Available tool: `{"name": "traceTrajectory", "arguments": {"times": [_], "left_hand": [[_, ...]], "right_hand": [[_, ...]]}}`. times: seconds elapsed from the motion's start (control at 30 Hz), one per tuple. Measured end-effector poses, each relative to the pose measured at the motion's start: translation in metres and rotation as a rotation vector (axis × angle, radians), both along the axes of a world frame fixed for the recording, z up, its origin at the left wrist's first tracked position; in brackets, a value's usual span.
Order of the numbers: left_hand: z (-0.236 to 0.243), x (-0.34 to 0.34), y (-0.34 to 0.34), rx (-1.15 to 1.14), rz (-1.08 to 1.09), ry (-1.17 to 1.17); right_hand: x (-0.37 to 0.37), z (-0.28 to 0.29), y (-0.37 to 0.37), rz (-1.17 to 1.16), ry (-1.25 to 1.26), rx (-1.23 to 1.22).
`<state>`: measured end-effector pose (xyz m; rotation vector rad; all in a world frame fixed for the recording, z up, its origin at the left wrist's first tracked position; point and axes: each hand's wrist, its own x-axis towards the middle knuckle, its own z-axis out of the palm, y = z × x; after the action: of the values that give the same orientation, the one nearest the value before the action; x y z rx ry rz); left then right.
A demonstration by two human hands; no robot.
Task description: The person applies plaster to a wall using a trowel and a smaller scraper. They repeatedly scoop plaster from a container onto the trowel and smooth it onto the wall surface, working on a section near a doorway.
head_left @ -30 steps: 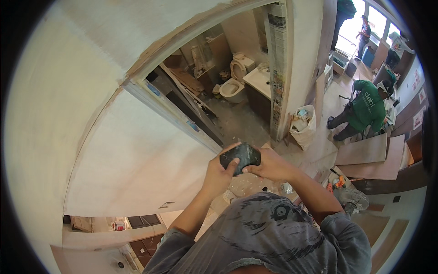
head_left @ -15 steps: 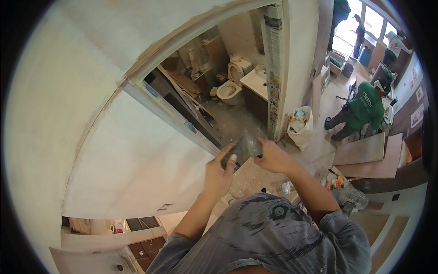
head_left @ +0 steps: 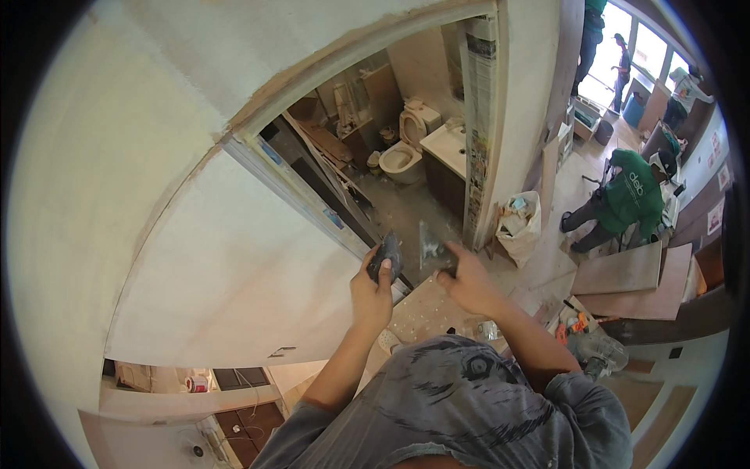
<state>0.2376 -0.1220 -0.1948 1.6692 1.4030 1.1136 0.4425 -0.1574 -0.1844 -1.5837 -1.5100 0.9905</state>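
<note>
Far left it's all white wall [head_left: 226, 258], pretty close to the person's left forearm. Then comes the left hand [head_left: 370, 295], fingers wrapped snug round a black piece [head_left: 389, 252], thumb laid across the side facing the wearer. That piece stands on edge more or less, long axis running up and away from the palm, top leaning a touch right.

Next there's a narrow gap with the bathroom floor [head_left: 383, 202] showing way behind it. The two held things sit side by side here, not touching as far as I can see.

Just right of the gap is a grey blade [head_left: 429, 247], tapering to a point at the top, pale smear on its face. Its long axis slants from that tip down-right into the right hand [head_left: 471, 283], which pinches the lower end. It's a bit blurry, so can't tell exactly how those fingers sit. From the right fingers, the black piece lies straight left, past the blade; the left hand's obviously the nearer one, since it's holding it.

Further right, a white bag [head_left: 519, 230] stands well apart from both hands.
</note>
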Motion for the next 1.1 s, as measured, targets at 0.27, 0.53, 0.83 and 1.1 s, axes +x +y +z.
{"name": "traceTrajectory", "arguments": {"times": [0.27, 0.53, 0.83, 1.1], "left_hand": [[-0.001, -0.007, -0.002, -0.113, -0.015, -0.252], [0.015, -0.001, -0.011, 0.171, -0.284, 0.176], [-0.005, -0.030, 0.007, 0.708, -0.118, 0.509], [0.002, -0.032, -0.002, 0.865, -0.167, 0.400]], "right_hand": [[-0.004, 0.025, -0.001, 0.095, -0.108, 0.266], [0.003, -0.009, 0.016, -0.064, -0.152, 0.330], [-0.002, 0.033, -0.034, 0.231, -0.313, 0.307], [-0.013, -0.008, -0.023, 0.148, -0.503, 0.284]]}}
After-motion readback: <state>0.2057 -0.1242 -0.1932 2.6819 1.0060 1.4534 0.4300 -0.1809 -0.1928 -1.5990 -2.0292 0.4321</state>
